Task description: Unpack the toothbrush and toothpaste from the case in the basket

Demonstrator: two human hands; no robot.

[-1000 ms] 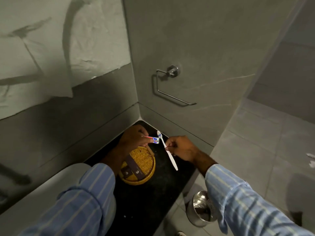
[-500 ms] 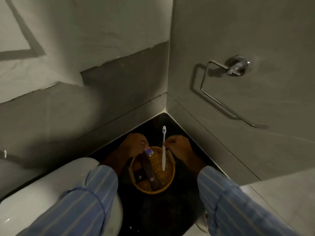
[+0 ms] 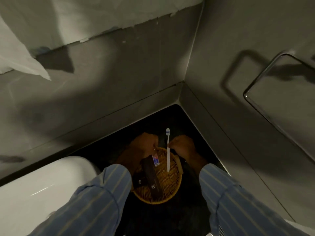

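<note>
A round woven basket (image 3: pixel 167 189) sits on the dark ledge in the corner. A dark brown case (image 3: pixel 150 176) lies in its left half. My left hand (image 3: pixel 144 147) is over the basket's far left rim and pinches a small toothpaste tube (image 3: pixel 156 160), which hangs down beside the case. My right hand (image 3: pixel 182 147) is at the far right rim and grips a white toothbrush (image 3: pixel 168 150) near its middle. The brush stands nearly upright, with its head away from me and its handle end low over the basket.
The dark ledge (image 3: pixel 196 126) is hemmed in by grey walls at the back and right. A white ceramic fixture (image 3: pixel 42 189) fills the lower left. A metal towel ring (image 3: pixel 265 79) hangs on the right wall. My blue striped sleeves cover the foreground.
The view has swung left and down onto the basket. The toothbrush went from slanted to nearly upright over the basket. The toothpaste tube has come down beside the case.
</note>
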